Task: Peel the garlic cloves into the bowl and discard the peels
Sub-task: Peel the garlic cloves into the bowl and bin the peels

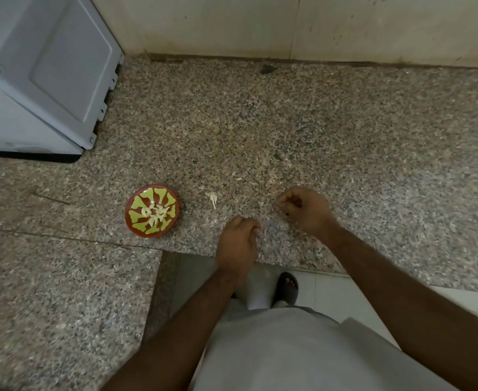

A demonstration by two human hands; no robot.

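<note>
A red bowl point(152, 211) with a green pattern stands on the speckled granite counter point(260, 131) and holds several peeled garlic cloves point(155, 213). To its right lies a small pale scrap of garlic peel point(212, 198). My left hand point(237, 242) hovers over the counter's front edge with its fingers curled into a loose fist. Farther right and slightly farther back, my right hand point(305, 211) has its fingers curled toward the palm just above the counter. I see nothing in either hand, though the insides of both fists are hidden.
A grey appliance point(43, 74) fills the back left corner of the counter. A beige wall point(288, 26) runs along the back. Tiny peel flakes point(239, 179) dot the stone. Below the counter edge I see white floor tile point(331, 294) and a dark sandal point(287, 287).
</note>
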